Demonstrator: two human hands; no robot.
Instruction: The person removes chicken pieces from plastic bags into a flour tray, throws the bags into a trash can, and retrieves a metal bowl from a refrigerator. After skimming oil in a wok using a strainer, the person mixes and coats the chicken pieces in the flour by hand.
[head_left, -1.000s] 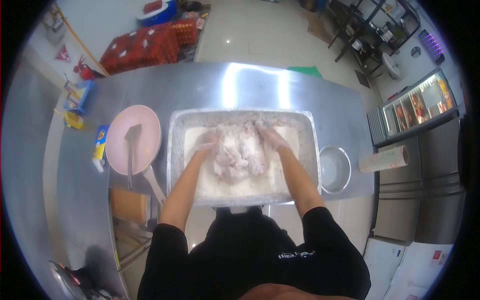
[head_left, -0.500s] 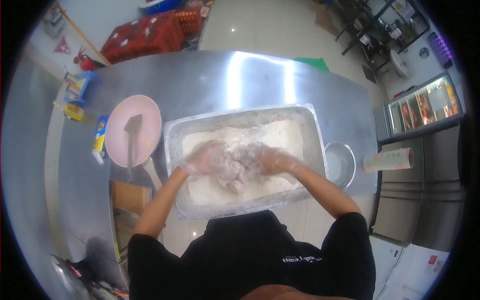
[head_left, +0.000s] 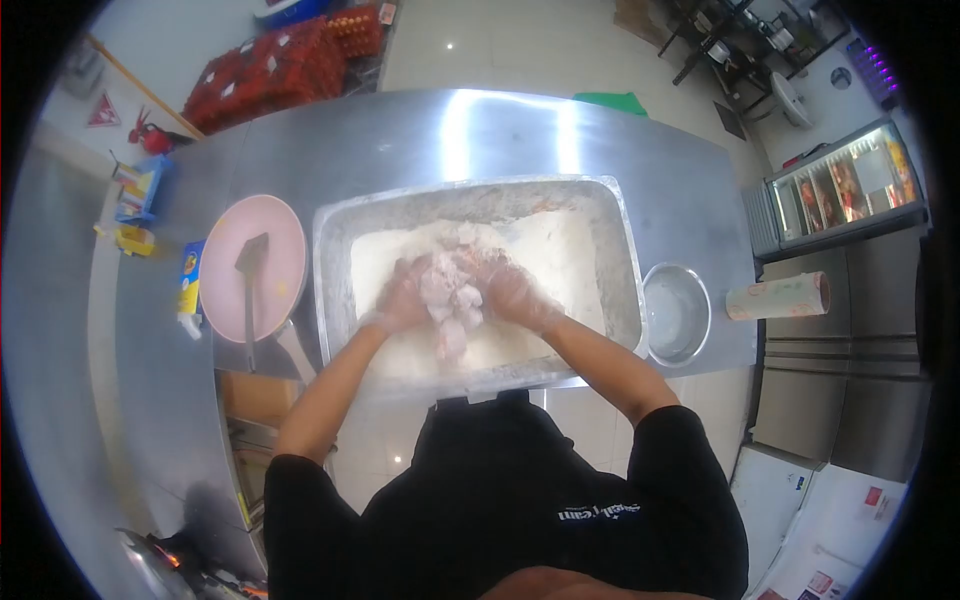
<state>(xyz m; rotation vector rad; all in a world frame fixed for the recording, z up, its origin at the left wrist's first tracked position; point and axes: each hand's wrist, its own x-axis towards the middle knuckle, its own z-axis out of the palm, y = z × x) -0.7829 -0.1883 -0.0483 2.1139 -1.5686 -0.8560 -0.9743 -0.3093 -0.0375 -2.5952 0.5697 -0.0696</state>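
Person: a black top (head_left: 500,500) fills the near edge of the view, and both bare forearms are stretched away from it into the tray.
Left hand (head_left: 400,300): gloved in thin clear plastic and dusted white; it is cupped against the left side of the meat pieces, fingers curled round them, holding them.
Right hand (head_left: 515,290): gloved likewise, cupped against the right side of the same heap, fingers bent inward; it is pressed to the meat, not spread wide.
Meat pieces (head_left: 450,295): a pale pink, flour-coated clump is held between the two hands, just left of the tray's middle; its long axis runs near to far, and a few pieces hang toward the near side. Both hands are about equally close, each touching it from its own side.
Flour (head_left: 560,265): a white bed is spread across the tray floor, under and around the clump, with more bare flour to the right.
Tray (head_left: 625,270): a deep rectangular steel tray is set on the counter, its long side running left to right.
Counter (head_left: 400,150): brushed steel, extending far beyond the tray.
Pan (head_left: 280,240): a pink pan with a dark spatula (head_left: 248,275) in it lies just left of the tray.
Bowl (head_left: 676,313): a small steel bowl stands just right of the tray.
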